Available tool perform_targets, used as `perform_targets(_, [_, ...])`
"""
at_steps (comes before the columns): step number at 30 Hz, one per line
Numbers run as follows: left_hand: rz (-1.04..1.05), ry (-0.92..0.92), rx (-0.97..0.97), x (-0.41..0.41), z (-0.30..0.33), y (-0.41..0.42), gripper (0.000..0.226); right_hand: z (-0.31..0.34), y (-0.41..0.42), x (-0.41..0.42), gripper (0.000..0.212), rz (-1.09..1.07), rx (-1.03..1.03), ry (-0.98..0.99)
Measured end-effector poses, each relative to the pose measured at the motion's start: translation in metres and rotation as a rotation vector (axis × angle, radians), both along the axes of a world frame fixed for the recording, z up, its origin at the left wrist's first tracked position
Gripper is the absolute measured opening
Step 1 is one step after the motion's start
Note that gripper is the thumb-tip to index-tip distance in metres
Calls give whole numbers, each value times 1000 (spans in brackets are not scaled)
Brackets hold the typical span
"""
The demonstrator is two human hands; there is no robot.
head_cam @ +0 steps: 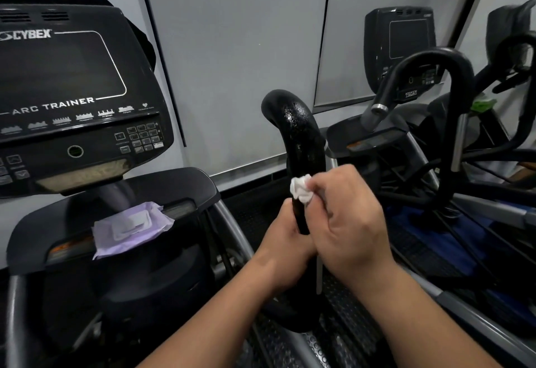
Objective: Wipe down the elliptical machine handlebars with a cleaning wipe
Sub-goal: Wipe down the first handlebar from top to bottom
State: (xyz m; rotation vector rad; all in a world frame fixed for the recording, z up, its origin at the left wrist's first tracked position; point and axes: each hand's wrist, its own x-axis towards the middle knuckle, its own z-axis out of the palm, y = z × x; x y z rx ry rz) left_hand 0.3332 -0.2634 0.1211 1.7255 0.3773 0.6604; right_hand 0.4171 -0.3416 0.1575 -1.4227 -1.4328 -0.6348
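Left hand [285, 240]: my fingers wrap the handlebar [301, 141] low down, steadying it.
Right hand [352, 219]: I pinch the crumpled white wipe [301, 189] against the bar, just above my left hand.
Progress: the upper curve glistens wet, so I judge it wiped; the lower shaft and the other bar, out of view, seem left.
Count: one wipe in use, one purple wipe pack [130, 225] on the console [72, 91] shelf, two hands working.
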Motion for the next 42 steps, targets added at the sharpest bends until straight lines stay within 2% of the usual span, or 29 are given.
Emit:
perform_targets(5, [67,72,12,-2,-4,-5,28,-22,-14,-6,14,-9,-32,54])
perform_targets(8, [75,31,-27,-1,0,-11,34,-6,-9,1,11,17,31,66])
perform_targets(11, [82,19,3,-2,1,-17,28,-3,-8,-1,14,51,52,126])
perform_targets(15, [136,127,-18,-7,3,-24,42,-26,-24,-6,17,63,-6,185])
perform_targets(18, [88,18,3,-4,6,-28,13,-8,-15,-1,12,93,56,225])
perform_targets(24, [134,76,-62,-10,0,-38,31,-28,-35,-3,19,159,-20,385])
perform_targets(29, [114,53,25,-5,3,-40,21,-7,-25,9,13,238,43,478])
perform_targets(33, [154,64,-68,-8,-7,-47,33,-36,-43,4,18,300,-35,532])
perform_targets(38, [162,80,-53,-4,-10,-47,37,-8,-32,15,19,275,58,520])
perform_targets(42, [193,89,-135,-6,-16,-57,42,-35,-49,10,26,319,-38,595])
